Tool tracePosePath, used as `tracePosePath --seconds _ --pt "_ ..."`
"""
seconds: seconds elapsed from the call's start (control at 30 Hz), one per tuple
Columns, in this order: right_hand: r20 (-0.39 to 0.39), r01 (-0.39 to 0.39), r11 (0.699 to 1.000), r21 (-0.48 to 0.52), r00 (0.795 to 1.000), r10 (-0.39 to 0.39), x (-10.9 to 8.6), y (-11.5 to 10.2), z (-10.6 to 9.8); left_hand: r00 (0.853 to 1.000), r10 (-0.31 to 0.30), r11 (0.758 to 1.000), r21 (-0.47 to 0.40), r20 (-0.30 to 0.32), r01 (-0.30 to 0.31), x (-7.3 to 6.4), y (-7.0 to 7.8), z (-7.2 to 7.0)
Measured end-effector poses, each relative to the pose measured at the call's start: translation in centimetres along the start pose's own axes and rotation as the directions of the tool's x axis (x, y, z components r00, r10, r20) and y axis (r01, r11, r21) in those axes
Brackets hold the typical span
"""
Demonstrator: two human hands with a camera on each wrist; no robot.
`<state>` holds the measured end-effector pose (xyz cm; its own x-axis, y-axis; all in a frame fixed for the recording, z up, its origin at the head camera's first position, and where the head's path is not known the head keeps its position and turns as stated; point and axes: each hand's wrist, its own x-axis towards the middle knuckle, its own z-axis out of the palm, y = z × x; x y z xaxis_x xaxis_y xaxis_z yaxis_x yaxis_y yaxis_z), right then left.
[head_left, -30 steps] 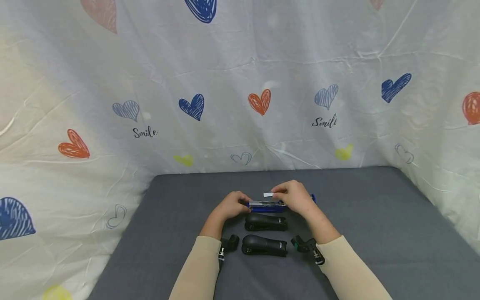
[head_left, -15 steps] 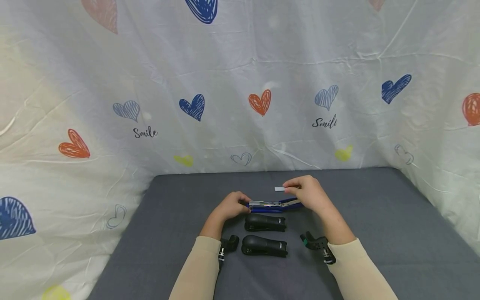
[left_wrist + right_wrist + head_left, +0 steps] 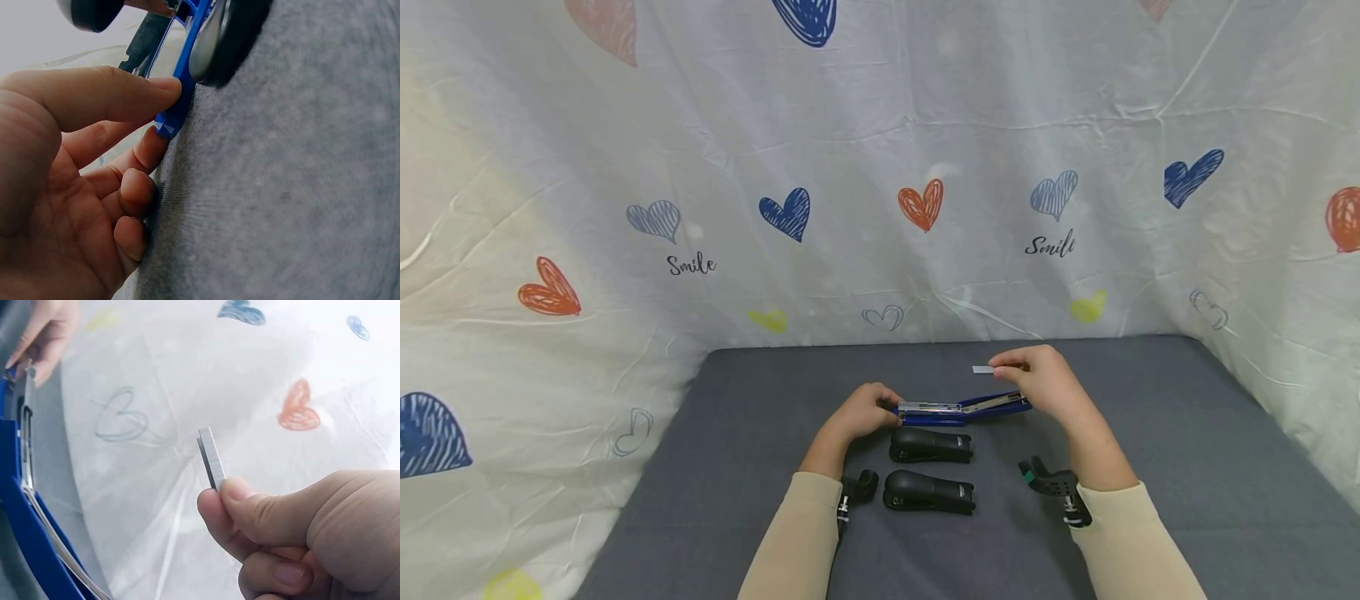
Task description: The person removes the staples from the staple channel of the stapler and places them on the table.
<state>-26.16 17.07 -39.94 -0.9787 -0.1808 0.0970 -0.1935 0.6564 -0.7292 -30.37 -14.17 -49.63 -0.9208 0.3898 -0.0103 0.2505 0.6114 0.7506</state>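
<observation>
- Right hand (image 3: 1045, 379): shifted rightward and farther from the person since the earlier view; the staple strip (image 3: 214, 456) has travelled with it.
- Blue stapler (image 3: 928, 420): unmoved on the grey cloth (image 3: 775, 433); from here, more of its opened arm now shows.
- Right-hand pose: thumb and forefinger pinch the strip's end, apart from the stapler; remaining fingers curled.
- Left hand (image 3: 861, 412): stationary, thumb and fingers gripping the stapler's left end.
- Two black staplers (image 3: 930, 446): lying nearer the person.

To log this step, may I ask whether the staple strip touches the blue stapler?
No, the right hand holds the staple strip apart from the blue stapler.
</observation>
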Motion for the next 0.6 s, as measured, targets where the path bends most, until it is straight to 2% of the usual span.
tracePosePath --seconds 0.13,0.4,0.6 --pt "-0.011 0.002 1.0 -0.004 1.0 -0.002 -0.2 0.3 -0.8 1.0 -0.004 1.0 -0.003 -0.001 0.004 0.0 0.0 0.0" --pt "-0.01 -0.057 0.998 -0.001 0.998 0.057 -0.8 0.7 -2.3 1.0 0.0 1.0 -0.018 -0.002 0.0 0.0 -0.1 0.1" --pt "-0.02 -0.048 0.999 -0.02 0.999 0.047 -1.4 1.2 -3.5 1.0 0.005 1.0 -0.016 -0.003 -0.005 -0.1 0.0 0.0"
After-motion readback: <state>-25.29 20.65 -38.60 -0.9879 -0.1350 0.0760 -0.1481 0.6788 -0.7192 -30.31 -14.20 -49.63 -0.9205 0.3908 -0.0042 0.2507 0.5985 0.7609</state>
